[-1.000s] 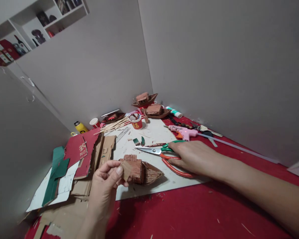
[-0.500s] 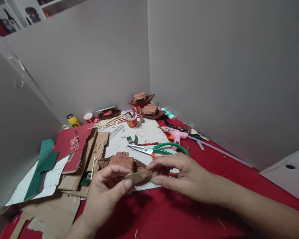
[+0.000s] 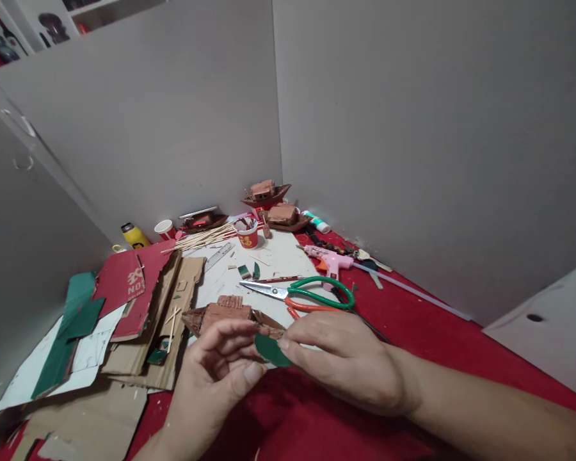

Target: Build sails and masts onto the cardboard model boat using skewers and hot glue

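My right hand (image 3: 348,358) pinches a small curved piece of green cardboard (image 3: 270,350) between thumb and fingers, its green face toward me. Close beside the piece's left end is my left hand (image 3: 221,365), its fingers loosely curved and the thumb apart from them. Whether a left fingertip touches the back of the cardboard is hidden. Just behind both hands lies a brown model boat (image 3: 228,312) with a cabin, partly covered by my fingers. Scissors (image 3: 278,291) with green and orange handles rest beyond the right hand, blades pointing left.
Cardboard sheets (image 3: 182,307) and a red board (image 3: 120,288) pile up at left. A paper cup (image 3: 248,238), wooden sticks (image 3: 204,237) and more model boats (image 3: 283,218) stand at the back. A pink glue gun (image 3: 331,259) lies right, before the grey wall (image 3: 413,128).
The cardboard piece has passed from my left fingers to my right hand and turned from its brown face to its green one. My left thumb has come away from it. The view shifted slightly.
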Motion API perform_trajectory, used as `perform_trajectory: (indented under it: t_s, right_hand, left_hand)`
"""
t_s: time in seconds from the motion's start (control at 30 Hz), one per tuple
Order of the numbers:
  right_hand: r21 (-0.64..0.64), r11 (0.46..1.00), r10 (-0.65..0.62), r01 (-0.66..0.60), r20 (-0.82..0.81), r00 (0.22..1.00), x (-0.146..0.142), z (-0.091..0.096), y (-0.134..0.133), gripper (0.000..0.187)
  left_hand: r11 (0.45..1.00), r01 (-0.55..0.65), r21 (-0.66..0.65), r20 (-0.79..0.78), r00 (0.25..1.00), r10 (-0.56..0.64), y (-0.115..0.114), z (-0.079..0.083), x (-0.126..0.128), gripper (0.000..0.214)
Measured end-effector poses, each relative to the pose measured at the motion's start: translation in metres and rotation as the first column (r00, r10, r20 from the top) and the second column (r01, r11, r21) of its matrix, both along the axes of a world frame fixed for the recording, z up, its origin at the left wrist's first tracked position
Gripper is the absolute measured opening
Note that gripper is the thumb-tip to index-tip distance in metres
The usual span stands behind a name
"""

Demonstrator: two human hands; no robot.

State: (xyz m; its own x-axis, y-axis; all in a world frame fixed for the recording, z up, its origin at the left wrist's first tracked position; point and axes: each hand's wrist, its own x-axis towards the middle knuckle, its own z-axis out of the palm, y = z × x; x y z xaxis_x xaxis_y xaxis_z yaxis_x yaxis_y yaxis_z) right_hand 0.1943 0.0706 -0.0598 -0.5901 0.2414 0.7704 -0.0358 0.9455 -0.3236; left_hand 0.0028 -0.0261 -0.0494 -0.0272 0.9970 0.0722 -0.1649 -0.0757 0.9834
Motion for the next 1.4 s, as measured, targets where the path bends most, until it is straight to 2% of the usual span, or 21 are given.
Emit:
perform_trajectory:
  t_s: [0.07,0.2,0.4,0.6,0.77,0.87,1.0,1.13,1.2,1.27,1.33,1.4]
  right_hand:
    - [-0.081,0.997,0.014,-0.012,0.02,1.0,-0.001,-0.002,-0.002,0.023]
    - [-0.102,0.994,0.033,-0.028,0.045,0.998,-0.003,-0.003,-0.004,0.024]
    - [0.002,1.0,0.012,-0.012,0.024,1.0,-0.005,-0.003,-0.003,0.021]
    - [0.029,0.999,-0.037,0.036,0.044,0.998,-0.005,-0.01,-0.001,0.017]
    - [0.07,0.995,-0.078,0.076,0.029,0.997,-0.004,-0.011,-0.002,0.019]
    - [0.092,0.993,-0.072,0.068,0.038,0.997,-0.004,-0.011,-0.002,0.02]
    - [0.057,0.997,-0.059,0.055,0.069,0.996,-0.004,-0.012,-0.003,0.021]
    - [0.092,0.994,-0.06,0.053,0.076,0.995,-0.003,-0.01,-0.002,0.02]
    - [0.114,0.993,-0.02,0.013,0.061,0.998,-0.002,-0.006,-0.001,0.016]
    - [0.058,0.997,0.048,-0.049,0.013,0.999,0.0,-0.001,-0.002,0.019]
    - [-0.09,0.991,0.092,-0.097,-0.059,0.994,0.002,0.004,-0.004,0.021]
    - [-0.256,0.959,0.105,-0.124,-0.088,0.991,0.003,0.009,-0.007,0.015]
  left_hand:
    - [0.999,0.002,-0.038,0.038,0.999,0.0,0.002,-0.001,-0.001,0.025]
    - [0.997,-0.013,-0.071,0.065,0.998,0.018,0.003,-0.003,-0.004,0.02]
    - [0.997,0.012,-0.078,0.113,0.994,-0.003,0.002,-0.004,-0.004,0.026]
    - [0.998,-0.029,-0.049,0.082,0.996,0.033,0.006,-0.005,-0.002,0.025]
    - [0.999,-0.038,-0.031,0.147,0.988,0.042,0.006,-0.01,0.005,0.033]
    - [0.999,-0.025,-0.034,0.177,0.984,0.031,0.005,-0.013,0.009,0.032]
    - [1.0,-0.011,-0.018,0.173,0.985,0.015,0.004,-0.015,0.01,0.033]
    - [0.999,-0.036,-0.028,0.154,0.987,0.04,0.002,-0.015,0.01,0.03]
    - [0.998,-0.063,-0.017,0.136,0.989,0.065,0.002,-0.015,0.01,0.03]
    - [0.995,-0.104,0.007,0.099,0.99,0.102,0.002,-0.014,0.01,0.03]
    - [0.989,-0.142,0.03,0.034,0.989,0.141,0.002,-0.012,0.011,0.03]
    - [0.986,-0.162,0.047,-0.046,0.985,0.164,0.002,-0.012,0.013,0.029]
